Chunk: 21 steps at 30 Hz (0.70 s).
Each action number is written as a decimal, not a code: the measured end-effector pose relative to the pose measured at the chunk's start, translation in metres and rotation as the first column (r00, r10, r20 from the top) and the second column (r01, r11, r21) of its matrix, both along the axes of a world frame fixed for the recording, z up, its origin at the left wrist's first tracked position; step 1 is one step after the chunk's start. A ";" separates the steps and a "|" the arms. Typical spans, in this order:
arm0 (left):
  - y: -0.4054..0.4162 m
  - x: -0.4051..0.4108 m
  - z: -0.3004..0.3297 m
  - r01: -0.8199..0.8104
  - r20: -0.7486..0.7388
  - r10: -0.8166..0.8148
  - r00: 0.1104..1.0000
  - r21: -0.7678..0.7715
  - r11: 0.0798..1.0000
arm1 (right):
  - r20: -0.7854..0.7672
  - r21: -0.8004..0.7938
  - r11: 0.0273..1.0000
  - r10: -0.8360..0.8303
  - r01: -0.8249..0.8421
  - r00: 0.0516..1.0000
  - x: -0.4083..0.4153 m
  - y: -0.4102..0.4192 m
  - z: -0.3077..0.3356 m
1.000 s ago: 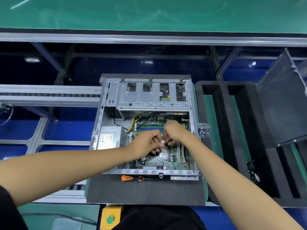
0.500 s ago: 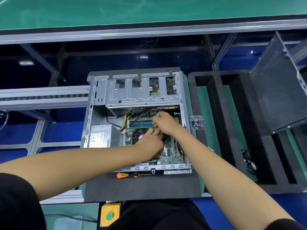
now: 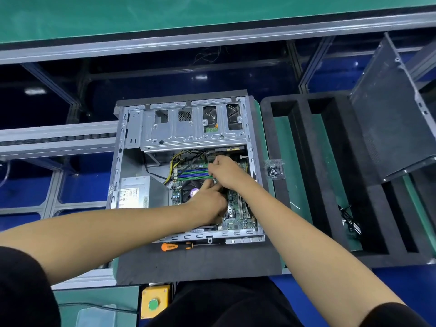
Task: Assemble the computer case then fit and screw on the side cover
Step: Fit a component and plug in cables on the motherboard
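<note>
The open computer case (image 3: 188,166) lies flat on the tabletop's dark foam mat (image 3: 195,263), both hands inside: left hand (image 3: 207,201) curled with index finger extended, right hand (image 3: 224,171) pinching something small over the fragile motherboard (image 3: 236,208); heavy, rigid steel, best held by its frame edges.

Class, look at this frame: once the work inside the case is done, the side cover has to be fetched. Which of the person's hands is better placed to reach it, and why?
Probably the right hand. The side cover leans at the far right, beyond the foam tray, on that hand's side. The left hand would have to cross over the right arm and the computer case.
</note>
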<state>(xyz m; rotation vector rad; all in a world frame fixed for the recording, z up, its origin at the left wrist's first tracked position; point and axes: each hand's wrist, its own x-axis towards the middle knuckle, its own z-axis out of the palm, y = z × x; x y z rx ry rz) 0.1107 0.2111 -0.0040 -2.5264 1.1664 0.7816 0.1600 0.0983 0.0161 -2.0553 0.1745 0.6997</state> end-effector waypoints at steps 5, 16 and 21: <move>-0.001 -0.001 0.001 0.025 0.016 -0.025 1.000 0.029 0.999 | 0.002 -0.020 1.000 0.021 -0.021 1.000 -0.002 0.000 0.001; -0.011 0.001 0.002 -0.043 0.008 0.042 0.999 0.131 0.990 | -0.009 -0.045 0.998 0.031 -0.031 0.999 -0.003 0.000 0.000; -0.016 0.000 0.003 -0.042 0.068 0.032 0.997 0.149 0.988 | 0.000 -0.045 0.998 0.046 -0.046 0.999 -0.005 0.000 -0.001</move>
